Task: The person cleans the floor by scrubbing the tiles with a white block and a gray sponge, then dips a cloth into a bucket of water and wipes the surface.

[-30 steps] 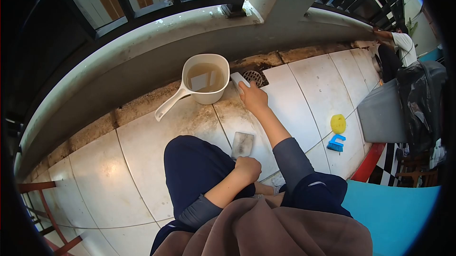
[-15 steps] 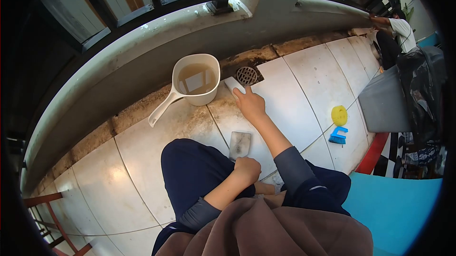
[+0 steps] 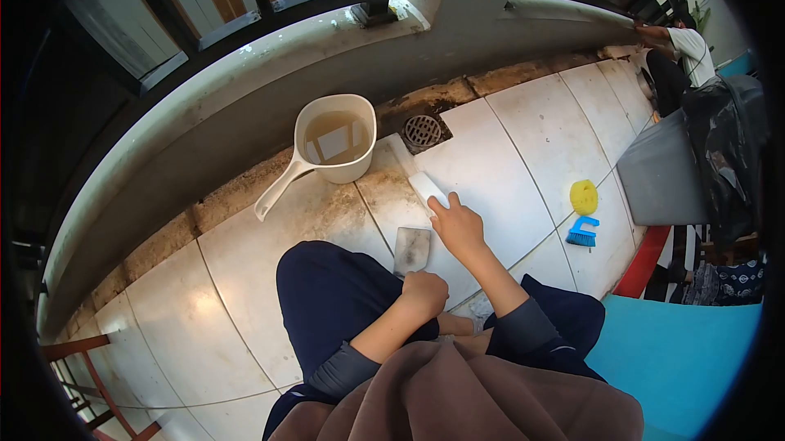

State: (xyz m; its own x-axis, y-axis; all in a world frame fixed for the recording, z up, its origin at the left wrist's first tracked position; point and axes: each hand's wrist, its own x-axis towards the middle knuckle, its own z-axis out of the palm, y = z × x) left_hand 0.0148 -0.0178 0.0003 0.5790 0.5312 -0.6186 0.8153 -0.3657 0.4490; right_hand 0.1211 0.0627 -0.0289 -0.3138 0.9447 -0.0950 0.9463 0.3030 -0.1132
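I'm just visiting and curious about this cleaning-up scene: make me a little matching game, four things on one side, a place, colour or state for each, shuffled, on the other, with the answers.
Things:
1. Dipper
2. Drain grate
3. Round scrubber
4. White block

Places, colours, states:
A. In the fingers of the right hand
B. Holding murky liquid
C. Set into the floor near the wall
D. Yellow

Right pairs: 1-B, 2-C, 3-D, 4-A
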